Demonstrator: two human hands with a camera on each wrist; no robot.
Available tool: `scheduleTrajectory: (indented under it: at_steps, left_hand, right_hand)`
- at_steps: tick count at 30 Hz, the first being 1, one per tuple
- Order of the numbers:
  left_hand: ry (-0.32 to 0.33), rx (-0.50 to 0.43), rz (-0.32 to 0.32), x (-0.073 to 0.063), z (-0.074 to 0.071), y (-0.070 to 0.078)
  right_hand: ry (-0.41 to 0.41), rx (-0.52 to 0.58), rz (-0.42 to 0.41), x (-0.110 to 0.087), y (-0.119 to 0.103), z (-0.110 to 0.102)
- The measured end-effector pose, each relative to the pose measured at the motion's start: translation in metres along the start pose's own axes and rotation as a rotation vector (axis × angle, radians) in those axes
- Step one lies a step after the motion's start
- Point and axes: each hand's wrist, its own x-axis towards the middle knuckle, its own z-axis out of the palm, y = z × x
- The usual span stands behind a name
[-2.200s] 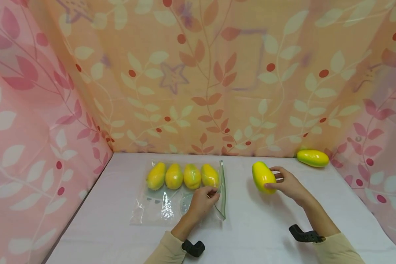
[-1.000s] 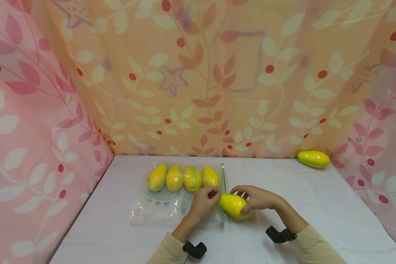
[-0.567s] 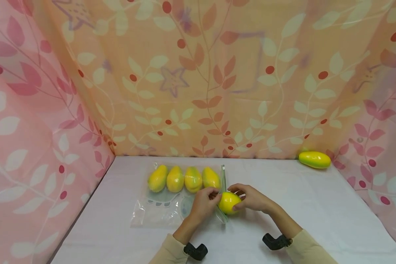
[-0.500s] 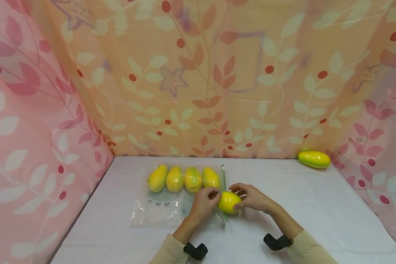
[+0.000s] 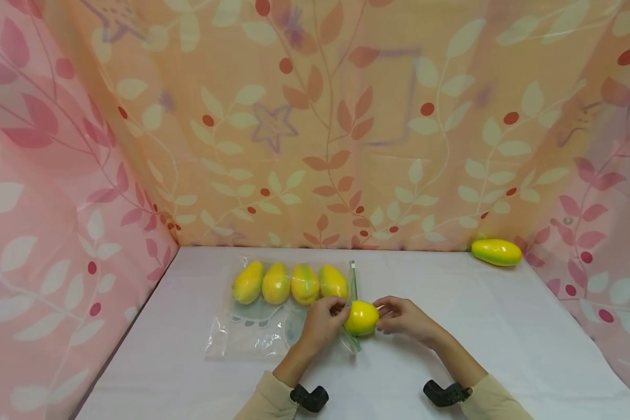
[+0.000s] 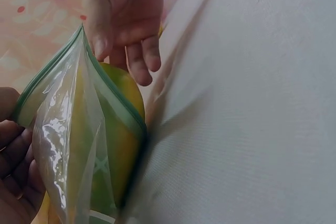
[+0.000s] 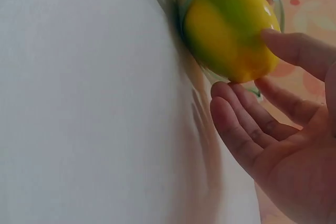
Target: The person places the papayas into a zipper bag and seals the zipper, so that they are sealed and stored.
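A clear zip bag with a green zip edge lies flat on the table, with several yellow-green papayas in a row inside. My left hand pinches the bag's edge and keeps its mouth apart, as the left wrist view shows. One more papaya sits partly in that mouth, its rounded end sticking out to the right. My right hand is at this outer end, fingers loosely bent; in the right wrist view the thumb and fingertips touch or nearly touch the papaya.
Another papaya lies at the back right corner of the white-covered table. Patterned curtains hang behind and along both sides. A black band with a device is on each wrist.
My right hand has brought the papaya leftwards to the bag and pushed it partly into the mouth. Just now its fingers have loosened and slid back. The left hand has stayed put.
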Motion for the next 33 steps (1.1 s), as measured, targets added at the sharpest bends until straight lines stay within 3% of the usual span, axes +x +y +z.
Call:
scheduleTrajectory:
  at_steps: [15, 24, 33]
  left_hand:
    - [0.017, 0.021, -0.002, 0.005, -0.001, 0.005]
    - [0.022, 0.016, 0.010, 0.006, -0.001, 0.008]
    - [0.009, 0.033, -0.007, 0.006, -0.006, 0.007]
  right_hand:
    - [0.007, 0.030, -0.005, 0.015, -0.006, 0.024]
    - [-0.052, -0.011, -0.082, 0.027, -0.004, 0.045]
    - [-0.015, -0.098, -0.064, 0.021, -0.014, 0.023]
